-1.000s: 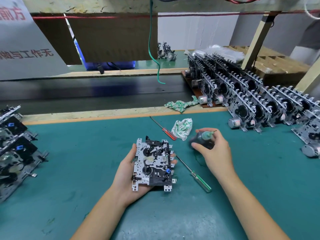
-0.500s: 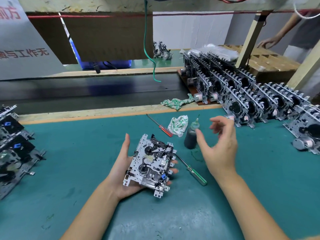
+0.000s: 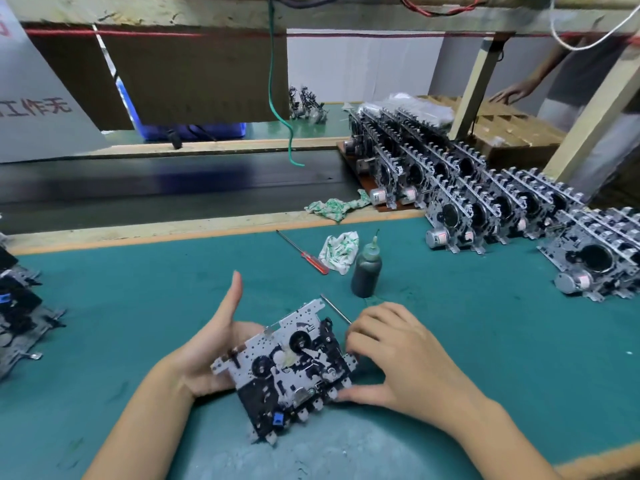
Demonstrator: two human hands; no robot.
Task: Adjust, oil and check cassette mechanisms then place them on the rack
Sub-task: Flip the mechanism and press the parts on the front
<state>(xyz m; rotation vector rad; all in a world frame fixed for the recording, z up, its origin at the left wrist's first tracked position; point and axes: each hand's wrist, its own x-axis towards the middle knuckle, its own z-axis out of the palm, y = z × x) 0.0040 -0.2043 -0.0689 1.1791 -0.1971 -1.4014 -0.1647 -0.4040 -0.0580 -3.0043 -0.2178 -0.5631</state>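
Cassette mechanism (image 3: 287, 368) is lying in my flat left hand (image 3: 214, 344); my right hand (image 3: 391, 358) is pinching its edge, checking; racking remains.

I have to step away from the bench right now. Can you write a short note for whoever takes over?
Left hand cradles the cassette mechanism from below, thumb up. Right hand pinches its right edge.
Oil bottle stands upright on the mat, untouched; a red screwdriver lies beside it.
Oiling looks finished.
Left: check this unit, then set it with the racked mechanisms at right. More units wait at left.
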